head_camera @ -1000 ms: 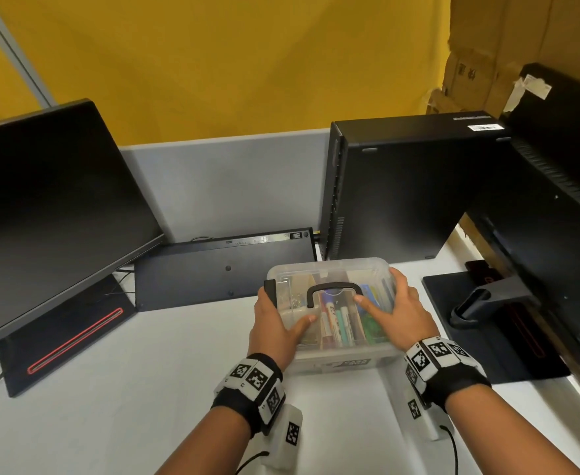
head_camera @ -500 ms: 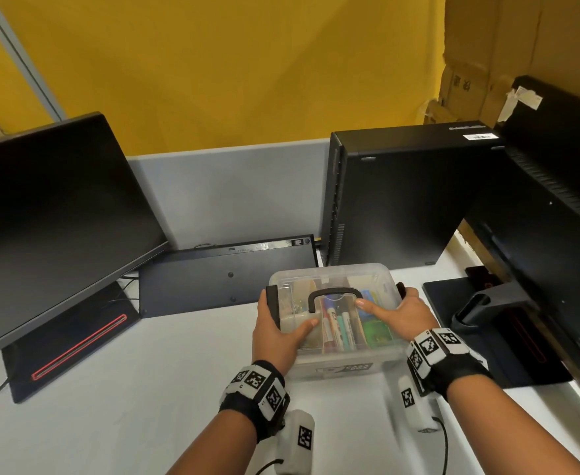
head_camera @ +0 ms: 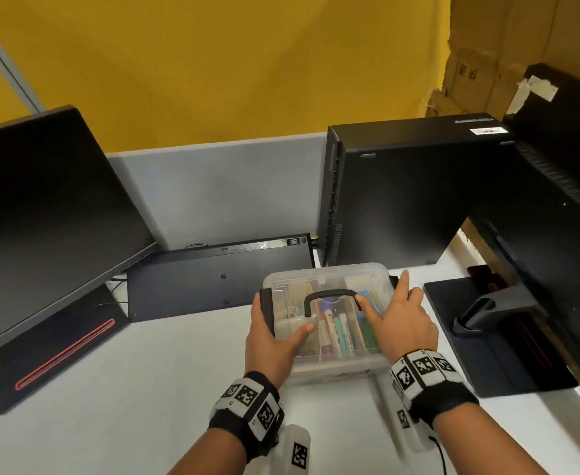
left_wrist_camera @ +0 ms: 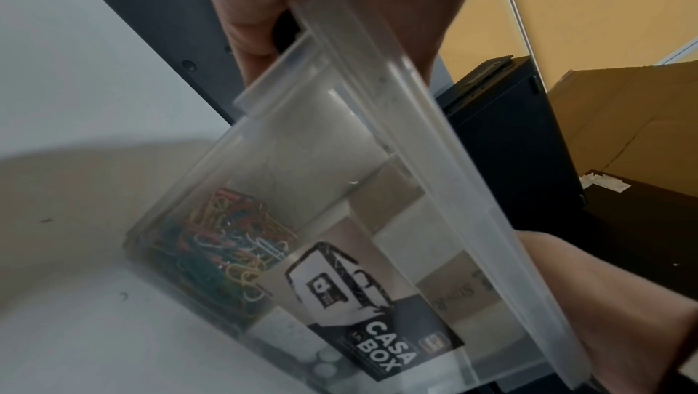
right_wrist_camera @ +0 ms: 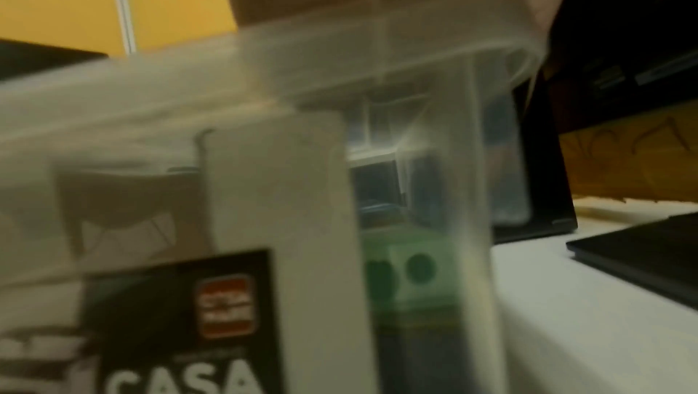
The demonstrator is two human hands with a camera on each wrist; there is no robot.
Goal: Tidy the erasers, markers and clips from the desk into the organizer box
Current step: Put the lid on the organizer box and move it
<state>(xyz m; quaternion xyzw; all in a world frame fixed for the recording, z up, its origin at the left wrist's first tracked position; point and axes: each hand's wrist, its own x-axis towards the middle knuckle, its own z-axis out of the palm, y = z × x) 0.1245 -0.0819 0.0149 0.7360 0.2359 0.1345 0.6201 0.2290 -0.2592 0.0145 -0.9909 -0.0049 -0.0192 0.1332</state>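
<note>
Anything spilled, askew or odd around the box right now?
Nothing stands out. The box sits level on the desk, lid on, markers and clips inside; both hands rest on it.

"CASA BOX" on box label [left_wrist_camera: 377,320]

Left hand [head_camera: 275,341] grips the organizer box [head_camera: 329,366] at its left end, thumb on the lid. Right hand [head_camera: 406,329] lies flat on the lid, fingers extended. Both forearms reach forward.
</note>
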